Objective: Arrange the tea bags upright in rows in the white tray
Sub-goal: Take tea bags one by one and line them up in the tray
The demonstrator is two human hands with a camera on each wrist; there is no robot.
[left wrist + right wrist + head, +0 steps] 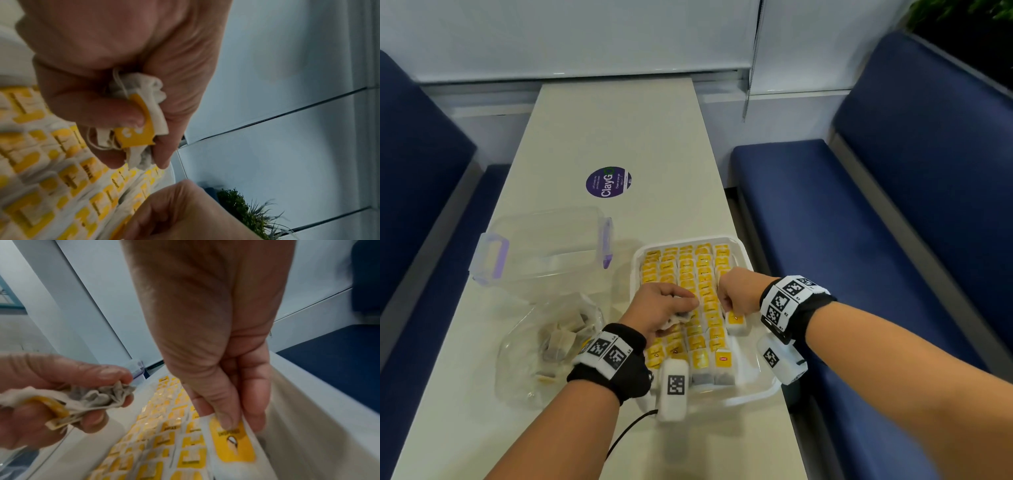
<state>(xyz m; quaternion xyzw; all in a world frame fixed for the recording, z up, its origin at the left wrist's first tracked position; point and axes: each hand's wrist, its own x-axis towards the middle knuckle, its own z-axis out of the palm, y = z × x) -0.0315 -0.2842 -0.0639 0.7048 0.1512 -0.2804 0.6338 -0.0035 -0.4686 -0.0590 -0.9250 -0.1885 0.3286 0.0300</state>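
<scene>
The white tray (750, 394) lies at the table's right edge, packed with rows of upright tea bags with yellow tags (690, 274). My left hand (666, 310) hovers over the tray's left half and grips a crumpled bunch of tea bags (141, 116) with a yellow tag, the same bunch of tea bags (86, 400) showing in the right wrist view. My right hand (736, 298) pinches one upright tea bag (234, 444) in the rightmost row, beside the tray wall (308, 426). That tea bag (736, 322) stands below the fist in the head view.
A clear plastic bag (551, 346) with several loose tea bags lies left of the tray. Behind it stands a clear container with purple clips (544, 246). A purple round sticker (608, 182) marks the table middle. Blue benches (859, 240) flank the table.
</scene>
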